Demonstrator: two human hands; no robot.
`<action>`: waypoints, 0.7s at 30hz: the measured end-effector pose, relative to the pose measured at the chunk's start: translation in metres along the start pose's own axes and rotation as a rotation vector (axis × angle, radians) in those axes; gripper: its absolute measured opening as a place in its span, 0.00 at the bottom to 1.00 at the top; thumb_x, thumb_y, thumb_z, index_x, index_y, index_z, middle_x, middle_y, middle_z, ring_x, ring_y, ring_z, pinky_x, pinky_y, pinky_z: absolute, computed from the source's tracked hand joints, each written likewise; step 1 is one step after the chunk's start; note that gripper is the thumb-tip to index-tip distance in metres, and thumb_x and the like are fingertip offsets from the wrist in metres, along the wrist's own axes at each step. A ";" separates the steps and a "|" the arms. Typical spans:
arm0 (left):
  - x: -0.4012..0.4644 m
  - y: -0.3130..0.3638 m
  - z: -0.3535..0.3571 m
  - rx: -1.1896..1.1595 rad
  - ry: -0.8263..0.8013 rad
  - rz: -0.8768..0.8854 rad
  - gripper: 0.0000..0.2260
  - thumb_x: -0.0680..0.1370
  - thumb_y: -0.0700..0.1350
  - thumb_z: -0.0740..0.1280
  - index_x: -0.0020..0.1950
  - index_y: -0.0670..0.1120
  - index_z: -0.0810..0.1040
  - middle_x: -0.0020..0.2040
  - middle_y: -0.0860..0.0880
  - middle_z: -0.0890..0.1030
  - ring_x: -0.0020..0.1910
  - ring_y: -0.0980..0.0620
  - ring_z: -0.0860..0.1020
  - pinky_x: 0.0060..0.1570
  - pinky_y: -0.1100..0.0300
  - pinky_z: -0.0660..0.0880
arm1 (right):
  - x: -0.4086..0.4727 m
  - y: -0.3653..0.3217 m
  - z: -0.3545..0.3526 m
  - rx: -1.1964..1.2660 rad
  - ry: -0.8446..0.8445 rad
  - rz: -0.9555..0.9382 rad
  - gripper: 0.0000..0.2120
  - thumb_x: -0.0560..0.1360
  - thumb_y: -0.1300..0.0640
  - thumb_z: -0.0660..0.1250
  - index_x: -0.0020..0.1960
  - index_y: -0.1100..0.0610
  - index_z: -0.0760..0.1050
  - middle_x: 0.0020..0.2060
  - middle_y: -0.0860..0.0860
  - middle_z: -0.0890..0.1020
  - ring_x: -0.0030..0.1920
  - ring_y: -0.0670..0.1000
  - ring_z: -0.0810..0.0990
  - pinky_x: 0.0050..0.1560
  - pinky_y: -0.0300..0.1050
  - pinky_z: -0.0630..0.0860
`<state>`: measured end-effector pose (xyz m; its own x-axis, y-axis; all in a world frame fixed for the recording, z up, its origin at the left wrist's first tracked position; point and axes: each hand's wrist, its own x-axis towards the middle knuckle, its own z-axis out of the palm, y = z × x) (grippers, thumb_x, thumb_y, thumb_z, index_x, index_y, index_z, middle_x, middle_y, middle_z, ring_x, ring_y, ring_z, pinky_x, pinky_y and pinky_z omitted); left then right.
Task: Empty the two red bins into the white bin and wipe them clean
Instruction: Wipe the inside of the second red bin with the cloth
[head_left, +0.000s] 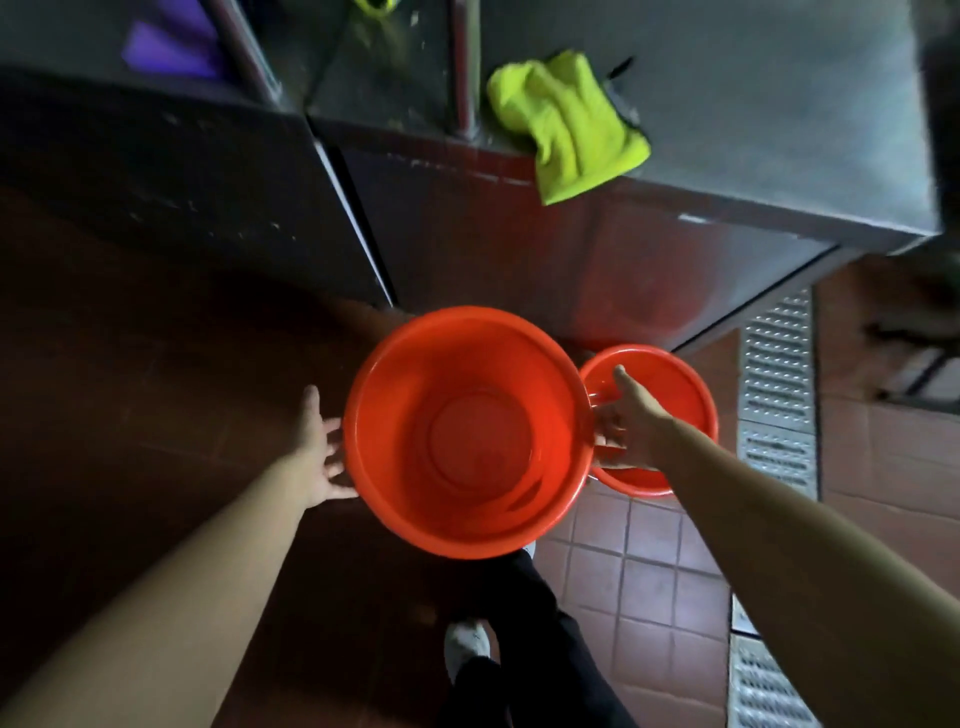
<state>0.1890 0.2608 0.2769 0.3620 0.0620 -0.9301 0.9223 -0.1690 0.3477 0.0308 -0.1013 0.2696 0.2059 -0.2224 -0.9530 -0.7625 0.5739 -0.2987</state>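
Your hands flank the larger red bin (467, 431), which hangs mouth-up between them and looks empty, so you can carry it level. Your left hand (324, 457) presses spread, straight fingers against its outer wall; your right hand (626, 418) meets the opposite rim, though whether those fingers hook it I cannot tell. Both arms reach forward and down. Just beyond your right hand sits the smaller red bin (675, 384). Farther ahead, a yellow-green cloth (569, 122) lies over the steel surface (753, 104) edge, ready for wiping.
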 end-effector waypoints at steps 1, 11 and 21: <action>-0.025 0.004 0.001 0.018 -0.019 0.023 0.41 0.70 0.78 0.51 0.72 0.52 0.70 0.74 0.43 0.68 0.71 0.37 0.67 0.58 0.27 0.66 | -0.025 0.001 -0.008 0.011 0.008 -0.020 0.37 0.74 0.26 0.54 0.53 0.60 0.79 0.46 0.54 0.79 0.47 0.54 0.77 0.56 0.58 0.76; -0.245 0.029 0.039 0.203 -0.114 0.257 0.31 0.74 0.75 0.50 0.46 0.50 0.78 0.46 0.47 0.79 0.44 0.47 0.76 0.36 0.48 0.72 | -0.248 -0.008 -0.099 0.076 0.066 -0.243 0.29 0.75 0.28 0.57 0.49 0.54 0.78 0.45 0.52 0.76 0.43 0.53 0.75 0.48 0.52 0.76; -0.357 0.055 0.126 0.333 -0.164 0.353 0.36 0.73 0.75 0.51 0.63 0.49 0.76 0.54 0.46 0.78 0.51 0.46 0.76 0.48 0.47 0.75 | -0.346 -0.029 -0.208 0.190 0.008 -0.283 0.29 0.77 0.32 0.60 0.52 0.60 0.76 0.46 0.57 0.75 0.45 0.56 0.75 0.55 0.55 0.75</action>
<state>0.0936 0.1050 0.6128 0.5931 -0.2061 -0.7783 0.6445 -0.4578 0.6124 -0.1460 -0.2047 0.6185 0.3878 -0.3990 -0.8309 -0.5481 0.6249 -0.5559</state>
